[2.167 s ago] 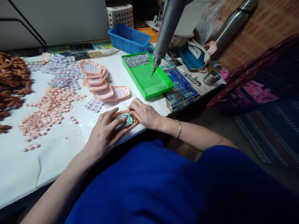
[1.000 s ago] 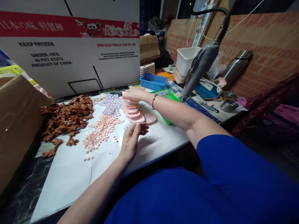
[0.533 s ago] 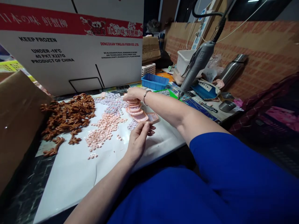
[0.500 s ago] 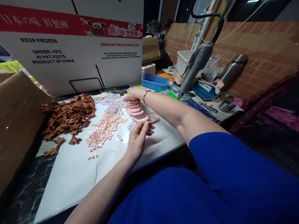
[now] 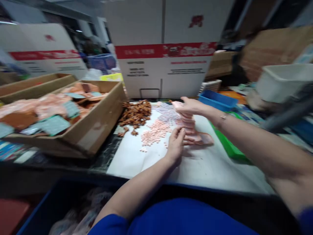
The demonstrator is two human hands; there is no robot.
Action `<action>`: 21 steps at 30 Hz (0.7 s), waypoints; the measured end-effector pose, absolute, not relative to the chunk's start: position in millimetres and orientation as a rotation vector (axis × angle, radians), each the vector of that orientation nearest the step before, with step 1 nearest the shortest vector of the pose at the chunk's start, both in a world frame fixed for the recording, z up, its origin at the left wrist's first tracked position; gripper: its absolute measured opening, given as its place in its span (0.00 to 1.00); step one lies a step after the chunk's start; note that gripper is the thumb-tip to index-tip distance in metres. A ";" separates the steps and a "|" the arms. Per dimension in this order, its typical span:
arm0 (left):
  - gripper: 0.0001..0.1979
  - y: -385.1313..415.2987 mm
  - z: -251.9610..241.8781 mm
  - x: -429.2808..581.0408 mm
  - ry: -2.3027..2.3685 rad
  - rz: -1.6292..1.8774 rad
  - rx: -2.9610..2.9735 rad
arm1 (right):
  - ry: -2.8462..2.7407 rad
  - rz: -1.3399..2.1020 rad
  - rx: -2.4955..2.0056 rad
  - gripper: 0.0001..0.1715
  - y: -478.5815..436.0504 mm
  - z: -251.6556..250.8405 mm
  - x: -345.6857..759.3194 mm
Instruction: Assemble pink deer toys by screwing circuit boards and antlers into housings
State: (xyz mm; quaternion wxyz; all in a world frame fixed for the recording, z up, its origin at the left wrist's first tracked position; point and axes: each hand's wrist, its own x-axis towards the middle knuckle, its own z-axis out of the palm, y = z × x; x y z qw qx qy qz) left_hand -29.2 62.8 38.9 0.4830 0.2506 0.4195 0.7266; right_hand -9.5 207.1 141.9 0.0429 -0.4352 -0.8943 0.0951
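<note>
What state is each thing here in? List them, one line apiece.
Right hand: raised, pinching a pink shell.
Left hand: flat, fingertips against the shell row.
Cardboard box: open, filled with parts.
Blue tray: contents hidden.
Brown pieces: heaped.
Pink buttons: scattered loose.

The person wears a bright blue top (image 5: pixel 176 217), plain and unprinted, filling the view on the near side of the desk (image 5: pixel 207 166). A blue sleeve edge (image 5: pixel 305 218) shows on the right arm, well back from the desk, and both forearms are bare. A thin silver bangle (image 5: pixel 221 119) circles the wrist behind the right grip (image 5: pixel 193 106), over the desk; the left grip (image 5: pixel 176 143) and its wrist are bare
</note>
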 end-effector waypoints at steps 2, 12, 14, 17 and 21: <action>0.31 67.1 43.1 -34.0 1.006 1.840 0.577 | -2.795 0.282 -1.198 0.45 191.9 149.1 2.8; 0.46 22.4 32.8 -5.6 0.855 1.693 0.730 | -2.632 0.137 -0.342 0.30 136.1 79.0 119.3; 0.44 15.3 28.8 -2.0 0.886 1.675 0.775 | -2.605 0.133 -0.270 0.30 134.2 65.4 130.4; 0.40 12.3 28.5 1.4 0.949 1.698 0.902 | -2.598 0.182 -0.251 0.35 135.1 53.9 140.0; 0.38 11.7 31.3 8.2 1.137 1.747 1.017 | -2.599 0.343 -0.293 0.37 133.2 52.5 148.0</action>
